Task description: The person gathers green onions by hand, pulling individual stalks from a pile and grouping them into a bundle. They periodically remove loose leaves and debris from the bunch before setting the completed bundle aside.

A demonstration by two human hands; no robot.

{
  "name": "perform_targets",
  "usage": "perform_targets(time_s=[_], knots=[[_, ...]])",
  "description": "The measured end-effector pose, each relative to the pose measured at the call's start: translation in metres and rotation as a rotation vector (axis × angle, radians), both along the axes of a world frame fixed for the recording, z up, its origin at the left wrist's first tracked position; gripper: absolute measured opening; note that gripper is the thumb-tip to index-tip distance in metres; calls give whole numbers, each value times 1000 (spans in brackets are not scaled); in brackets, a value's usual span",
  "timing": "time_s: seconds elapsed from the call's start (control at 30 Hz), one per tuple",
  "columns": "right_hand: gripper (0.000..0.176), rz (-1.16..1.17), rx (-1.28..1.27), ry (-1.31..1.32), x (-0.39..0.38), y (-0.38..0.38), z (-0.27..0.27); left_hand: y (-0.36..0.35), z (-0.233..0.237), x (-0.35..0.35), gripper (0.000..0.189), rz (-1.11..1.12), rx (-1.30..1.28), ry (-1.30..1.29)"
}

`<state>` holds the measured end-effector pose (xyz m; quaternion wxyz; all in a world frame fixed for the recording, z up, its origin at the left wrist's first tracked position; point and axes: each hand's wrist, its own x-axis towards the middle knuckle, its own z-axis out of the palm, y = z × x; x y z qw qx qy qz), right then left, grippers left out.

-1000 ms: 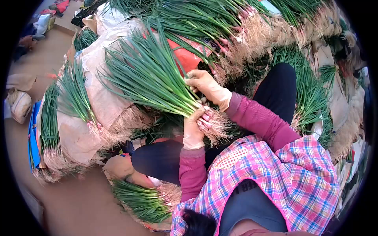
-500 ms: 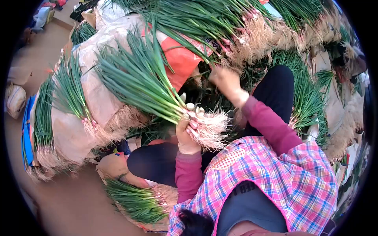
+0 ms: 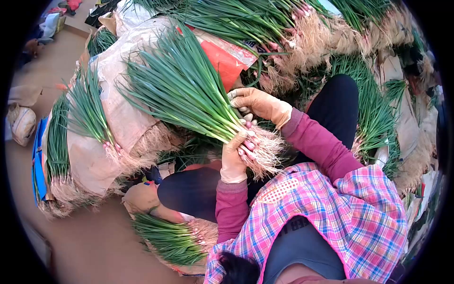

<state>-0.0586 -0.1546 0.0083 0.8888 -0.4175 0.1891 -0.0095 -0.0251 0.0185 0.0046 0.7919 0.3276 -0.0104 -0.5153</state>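
My left hand (image 3: 234, 158), in a pale glove, is closed around a thick bunch of spring onions (image 3: 189, 92) just above the roots. Long green leaves fan to the upper left, while pinkish bulbs and a tangle of pale roots (image 3: 262, 151) stick out on the right. Also gloved, my right hand (image 3: 260, 105) has its fingers drawn together against the upper edge of the bunch, at the stems. Just what its fingertips pinch is partly hidden by the hand.
Large piles of spring onions (image 3: 227, 21) lie at the back. A pale sack (image 3: 123, 61) with more bundles is at the left. Another bundle (image 3: 168, 239) rests at lower left beside my bent leg (image 3: 189, 194). Further onions (image 3: 364, 104) lie right of my other knee.
My right hand has come from the pile's edge, toward me and left, to the bunch in my left hand. The bunch has shifted slightly right and looks fuller.
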Motion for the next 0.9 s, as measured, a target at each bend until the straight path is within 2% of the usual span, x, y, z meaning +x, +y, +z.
perform_targets(time_s=[0.13, 0.17, 0.23, 0.27, 0.43, 0.57, 0.63, 0.67, 0.7, 0.77, 0.8, 0.83, 0.87, 0.9], knots=[[45, 32, -72, -66, 1, 9, 0, 11, -16, 13, 39, -128, 114, -66], [45, 105, 67, -91, 5, 0, -17, 14, -20, 16, 38, -172, 106, -33], [31, -30, 174, -116, 6, 0, -18, 3, -9, 3, 38, 7, -35, 26], [26, -72, 213, -117, 3, 3, -20, 5, -8, 4, 37, 21, 8, -5], [19, -229, 348, -39, -12, 25, -23, 3, -9, 5, 35, -21, 10, 20], [15, -296, 371, 24, -16, 20, -32, -1, -5, -3, 34, 55, -1, -36], [14, -588, 526, -83, -7, -8, -46, 0, 9, -6, 37, 67, -125, -18], [15, -748, 361, -7, -9, -21, -48, 3, 18, -6, 38, 72, -225, 2], [16, -568, -137, -109, -20, -22, -55, 7, 19, -5, 38, 50, -395, 8], [25, 195, -475, 255, -37, -12, -29, 8, 20, -5, 38, 140, -385, -18], [35, 241, -744, 218, -43, -12, -34, 5, 21, -1, 38, 130, -367, -60], [36, -47, -1422, 34, -36, -26, -40, 3, 22, 0, 39, 181, -208, -76], [33, -252, -1597, 255, -28, -49, -44, 0, 16, 3, 42, 156, -167, -29], [31, -421, -1611, 429, -14, -74, -25, 0, 8, 5, 44, 129, -120, 14]])
